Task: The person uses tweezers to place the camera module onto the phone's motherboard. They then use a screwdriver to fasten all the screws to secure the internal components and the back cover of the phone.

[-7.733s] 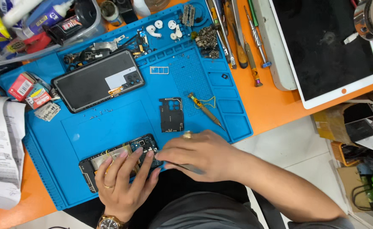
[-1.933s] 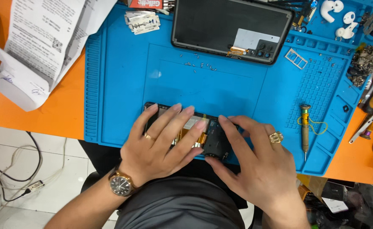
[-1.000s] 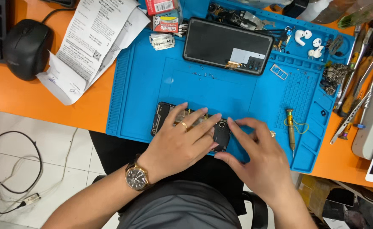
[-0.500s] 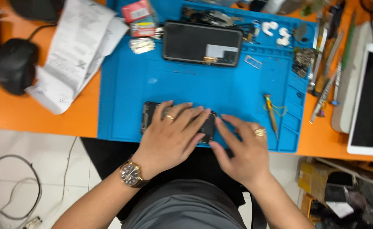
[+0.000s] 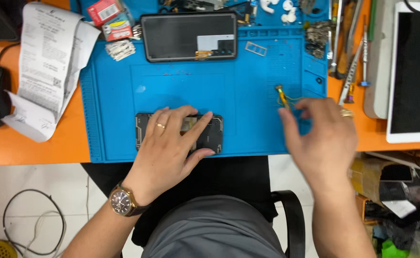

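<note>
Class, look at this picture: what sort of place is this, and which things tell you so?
Most likely a phone repair bench: a blue work mat on an orange desk, an opened phone under the left hand, and a row of hand tools beside it.

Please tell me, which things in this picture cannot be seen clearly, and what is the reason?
- Opened phone: head view, middle hidden under the left hand.
- Right hand: blurred by motion; whether it touches the screwdriver cannot be told.
- Tablet: cut off by the right edge.
- Small parts: too small to identify.
</note>
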